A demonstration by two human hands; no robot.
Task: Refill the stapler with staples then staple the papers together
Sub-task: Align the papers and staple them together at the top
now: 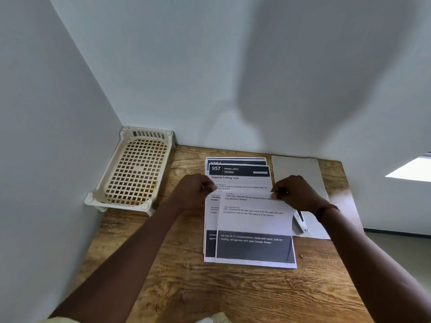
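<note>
In the far left corner, against both walls, a cream plastic basket (149, 134) with a grid bottom stands on the wooden tabletop (177, 264). It is well apart from the work.

To its right the left hand (194, 191) hangs above the left edge of the papers (240, 180). Its forearm comes in from the lower left and the fingers are curled into a loose fist. I cannot tell if it holds something, because the fingertips are blurred.

The papers lie in the middle of the tabletop as a loose, shifted pile, with the heading "957 Dining Area" readable on one. In front of the pile, a front sheet (254, 222) is raised at its far edge while its near edge is low at the tabletop. It covers the lower part of the pile.

The right hand (296, 192) pinches the far right corner of this front sheet between thumb and fingers. A red band (327, 208) goes around the wrist.

Just behind that wrist lies the stapler (300, 221), white and metallic. Only a narrow part shows, so I cannot say if it is open. It rests on a blank sheet (298, 169) near the right edge. A tiny brown piece (301, 255) lies on the wood by the near right corner of the front sheet; it is too small to name.
</note>
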